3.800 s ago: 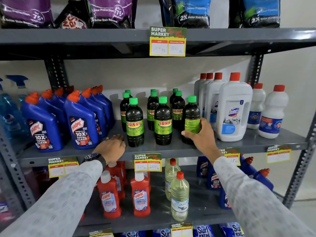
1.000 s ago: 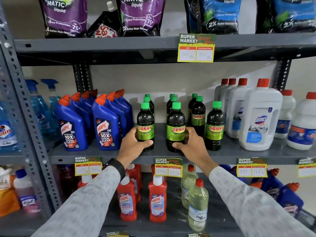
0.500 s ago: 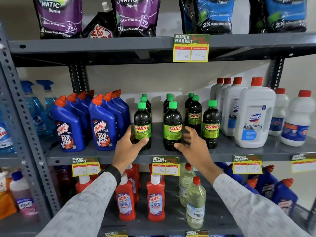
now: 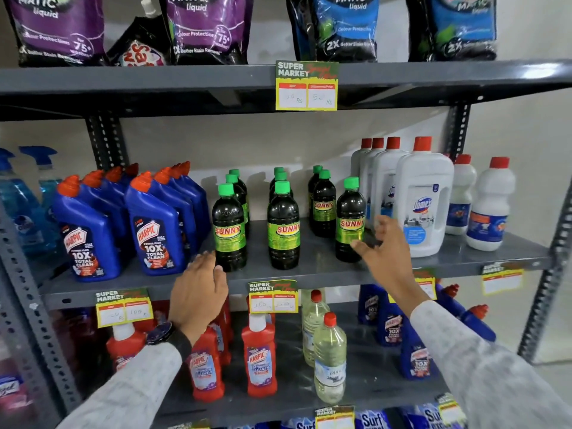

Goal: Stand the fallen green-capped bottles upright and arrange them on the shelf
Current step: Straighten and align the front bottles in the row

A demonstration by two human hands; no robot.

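Note:
Several dark green-capped bottles stand upright in three rows on the grey middle shelf (image 4: 315, 267). The front ones are a left bottle (image 4: 229, 230), a middle bottle (image 4: 283, 233) and a right bottle (image 4: 350, 224). My left hand (image 4: 198, 292) hovers at the shelf's front edge, just left of and below the left bottle, fingers loosely spread and holding nothing. My right hand (image 4: 387, 252) is open, its fingers spread right beside the right bottle's lower part; I cannot tell whether they touch it.
Blue toilet-cleaner bottles (image 4: 151, 230) crowd the shelf left of the green-capped ones, white red-capped jugs (image 4: 424, 199) to the right. Price tags (image 4: 273, 297) hang on the shelf edge. Red bottles (image 4: 260, 357) and clear bottles (image 4: 329, 360) fill the shelf below; detergent pouches (image 4: 210, 26) sit above.
Both hands have let go of the front left and middle bottles. My left hand dropped back to the shelf edge; my right hand moved right to the right front bottle.

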